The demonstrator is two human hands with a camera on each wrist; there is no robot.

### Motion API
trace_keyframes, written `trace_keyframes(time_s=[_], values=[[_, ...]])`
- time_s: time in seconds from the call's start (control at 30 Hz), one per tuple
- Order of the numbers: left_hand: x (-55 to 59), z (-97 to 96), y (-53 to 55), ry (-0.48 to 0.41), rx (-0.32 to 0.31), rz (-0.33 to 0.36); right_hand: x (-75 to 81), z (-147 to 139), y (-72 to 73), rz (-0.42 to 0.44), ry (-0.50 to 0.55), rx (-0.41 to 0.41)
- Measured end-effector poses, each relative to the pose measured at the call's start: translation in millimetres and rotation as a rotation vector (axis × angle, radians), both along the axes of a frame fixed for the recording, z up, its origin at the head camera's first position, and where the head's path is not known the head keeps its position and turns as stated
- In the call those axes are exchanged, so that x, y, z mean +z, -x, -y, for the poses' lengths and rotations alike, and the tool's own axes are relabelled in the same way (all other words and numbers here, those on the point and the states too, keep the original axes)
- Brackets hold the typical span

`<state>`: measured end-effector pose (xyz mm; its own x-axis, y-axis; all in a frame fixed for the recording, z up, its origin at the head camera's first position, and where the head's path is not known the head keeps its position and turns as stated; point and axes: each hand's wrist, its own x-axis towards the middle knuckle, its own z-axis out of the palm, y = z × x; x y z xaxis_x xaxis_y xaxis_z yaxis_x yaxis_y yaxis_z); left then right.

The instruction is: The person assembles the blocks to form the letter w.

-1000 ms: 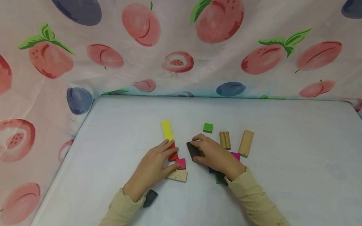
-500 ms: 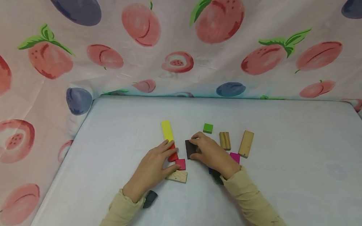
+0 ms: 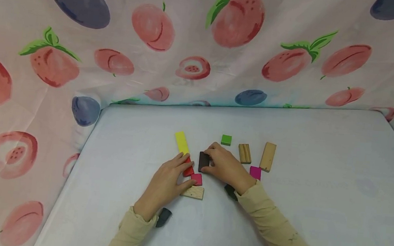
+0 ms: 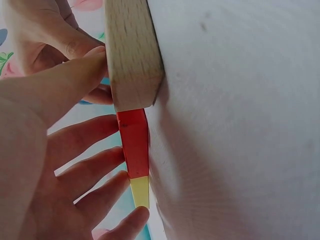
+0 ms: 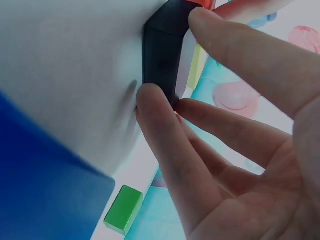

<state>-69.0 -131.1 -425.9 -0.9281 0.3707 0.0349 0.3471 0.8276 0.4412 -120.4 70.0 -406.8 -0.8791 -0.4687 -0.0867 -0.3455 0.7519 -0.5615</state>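
My right hand [image 3: 228,165] pinches a black block [image 3: 203,162] between thumb and fingers. Up close in the right wrist view, the thumb and a fingertip sit at opposite ends of this black block [image 5: 162,57]. My left hand [image 3: 163,180] lies with extended fingers along a row of blocks. In that row are a yellow block [image 3: 181,140], a red block [image 3: 188,172], a small pink block [image 3: 197,179] and a plain wooden block [image 3: 194,193]. Seen from the left wrist, the fingertips touch the red block [image 4: 134,145], and the thumb reaches the wooden block [image 4: 132,60].
Beyond the right hand lie a small green block [image 3: 226,140], a grooved wooden block [image 3: 245,153], a long wooden block [image 3: 268,157] and a magenta block [image 3: 255,172]. A blue block [image 5: 45,180] shows large in the right wrist view. Fruit-print cloth [image 3: 199,28] borders the white table [image 3: 318,190].
My right hand has moved slightly left with the black block, turning it from slanted to nearly in line with the view and closer to the row. The left hand stays put.
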Motion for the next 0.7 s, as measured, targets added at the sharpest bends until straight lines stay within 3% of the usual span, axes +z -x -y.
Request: trace_keyframes(time_s=[0.7], values=[[2.5,-1.4,-0.6,-0.001,-0.012,-0.016,-0.6,1.1,-3.1,-0.021,-0.02,0.038]])
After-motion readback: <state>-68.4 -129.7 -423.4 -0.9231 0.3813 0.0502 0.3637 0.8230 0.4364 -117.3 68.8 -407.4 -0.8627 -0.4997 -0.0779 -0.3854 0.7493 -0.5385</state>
